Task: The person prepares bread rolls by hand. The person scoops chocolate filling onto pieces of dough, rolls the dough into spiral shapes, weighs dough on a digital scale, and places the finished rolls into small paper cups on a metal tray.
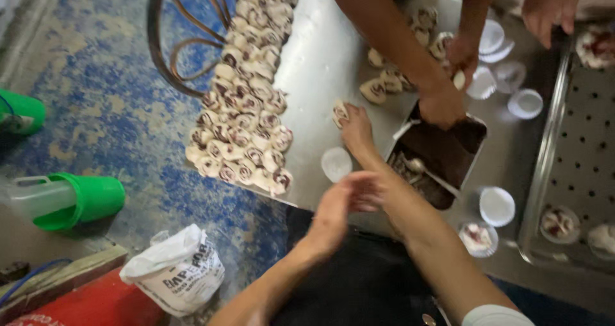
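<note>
**Swirl Dough Pieces at a Steel Table**

We look down on a steel table (320,57) crowded with raw dough. Our right hand (356,128) reaches forward over the table, and its fingertips close on a single swirl dough piece (339,112), pinching it at the edge just above the table surface. Our left hand (336,212) hangs nearer to us at the table's front edge, fingers loosely curled and blurred; we cannot tell whether it holds anything.

Just in front of the left hand stands an empty white paper cup (336,164). To the left lies a long heap of swirl rolls (246,101), packed close together and running from the front edge toward the far side. To the right of our right hand sits a rectangular tin of dark filling (442,156) with a spoon (426,171) lying in it.

A co-worker's hand (442,105) rests on the far rim of that tin, and another co-worker's hand (462,57) holds a dough piece near a few more white cups (506,76). A perforated tray (576,159) at the right holds filled cups. On the blue floor we see a green-lidded jug (64,201) and a white sack (176,271).
</note>
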